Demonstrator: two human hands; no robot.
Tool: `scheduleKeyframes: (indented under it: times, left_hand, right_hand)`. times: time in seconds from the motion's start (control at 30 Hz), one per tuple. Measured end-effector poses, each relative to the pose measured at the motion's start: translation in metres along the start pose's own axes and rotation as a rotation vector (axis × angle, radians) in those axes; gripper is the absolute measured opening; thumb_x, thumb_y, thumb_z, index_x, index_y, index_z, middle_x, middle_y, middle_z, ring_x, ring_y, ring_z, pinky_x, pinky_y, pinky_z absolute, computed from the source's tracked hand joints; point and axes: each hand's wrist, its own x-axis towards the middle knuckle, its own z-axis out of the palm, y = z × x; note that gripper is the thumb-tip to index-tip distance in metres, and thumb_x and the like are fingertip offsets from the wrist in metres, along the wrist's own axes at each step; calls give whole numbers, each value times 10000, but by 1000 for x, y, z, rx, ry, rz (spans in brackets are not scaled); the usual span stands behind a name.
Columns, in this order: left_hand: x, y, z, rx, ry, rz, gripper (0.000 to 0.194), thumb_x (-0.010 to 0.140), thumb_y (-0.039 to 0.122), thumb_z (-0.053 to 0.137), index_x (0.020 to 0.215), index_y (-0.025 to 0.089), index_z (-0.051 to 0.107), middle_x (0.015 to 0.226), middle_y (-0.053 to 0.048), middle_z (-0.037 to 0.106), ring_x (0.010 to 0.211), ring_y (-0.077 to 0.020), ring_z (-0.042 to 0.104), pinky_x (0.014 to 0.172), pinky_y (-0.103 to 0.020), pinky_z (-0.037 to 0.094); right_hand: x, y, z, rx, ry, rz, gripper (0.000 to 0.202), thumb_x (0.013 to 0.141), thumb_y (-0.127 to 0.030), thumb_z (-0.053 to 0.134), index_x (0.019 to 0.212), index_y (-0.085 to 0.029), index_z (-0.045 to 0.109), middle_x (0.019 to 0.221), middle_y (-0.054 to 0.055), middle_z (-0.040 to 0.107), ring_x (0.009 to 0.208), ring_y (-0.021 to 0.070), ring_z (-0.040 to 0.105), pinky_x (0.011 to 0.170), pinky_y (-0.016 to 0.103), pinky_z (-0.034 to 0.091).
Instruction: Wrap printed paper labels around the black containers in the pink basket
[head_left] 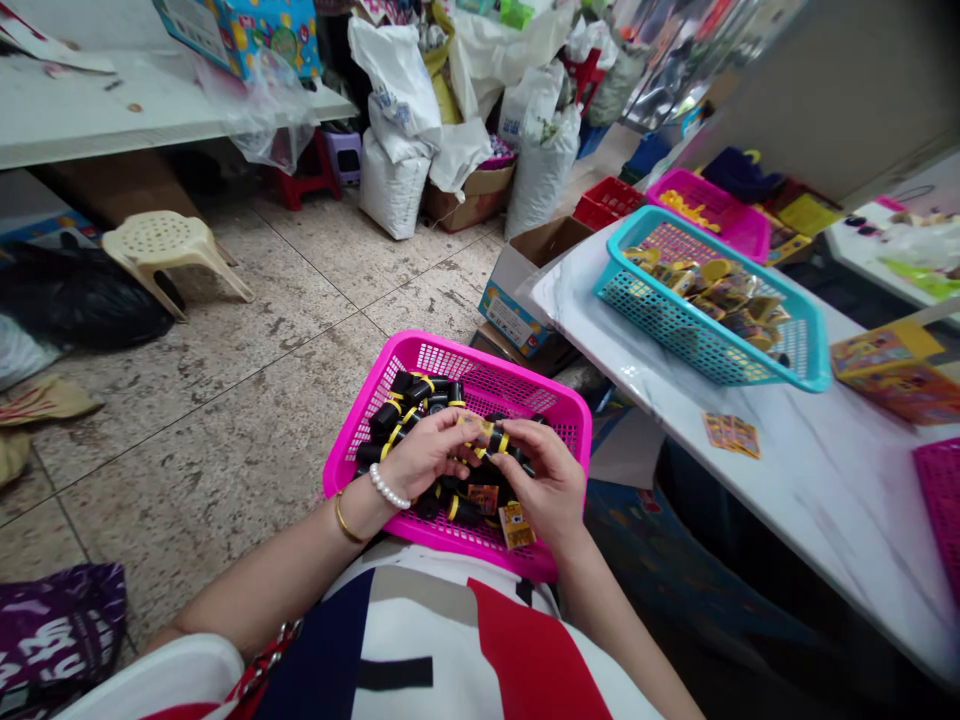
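A pink plastic basket point(551, 402) sits at my lap, holding several small black cylinders point(384, 416) with yellow rings. Above it, both hands meet around one small black and yellow cylinder point(496, 438). My left hand point(424, 452), wearing a pearl bracelet and a gold bangle, pinches a small yellow printed label point(471, 428) against the cylinder's left end. The fingertips of my right hand point(551, 485) close on its black end. Whether the label is stuck on cannot be told. Printed yellow sticker sheets point(517, 526) lie on the cylinders near my right hand.
On the white table point(645, 370) at right stand a turquoise basket point(660, 335) of yellow-wrapped pieces and a small stack of stickers point(731, 435). A cardboard box point(517, 295) stands beside it. White sacks point(397, 170), a cream stool point(169, 240) and a black bag point(82, 300) occupy the floor.
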Motion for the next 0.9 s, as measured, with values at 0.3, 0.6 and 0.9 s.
scheduleKeyframes:
  times: [0.3, 0.6, 0.9]
  left_hand:
    - [-2, 1, 4, 62, 3, 28, 382, 729, 363, 746, 1044, 187, 618, 805, -7, 620, 623, -99, 580, 499, -194, 413]
    - [-2, -3, 2, 347, 13, 315, 261, 743, 248, 725, 987, 164, 683, 895, -49, 682, 804, -137, 619, 745, -239, 477]
    - [1, -4, -1, 441, -13, 333, 314, 768, 326, 704, 1017, 142, 650, 839, -39, 677, 739, -135, 613, 692, -254, 485]
  right_hand:
    - [4, -1, 0, -156, -41, -86, 285, 811, -193, 679, 1073, -304, 678, 1048, 52, 639, 964, 216, 627, 838, 381, 539]
    - [1, 7, 2, 186, -12, 287, 258, 715, -267, 778, 962, -245, 707, 914, 41, 704, 785, 196, 672, 759, 372, 574]
    - [7, 18, 5, 610, -92, 653, 215, 747, -358, 753, 866, -185, 706, 739, 14, 695, 581, 114, 623, 573, 237, 528]
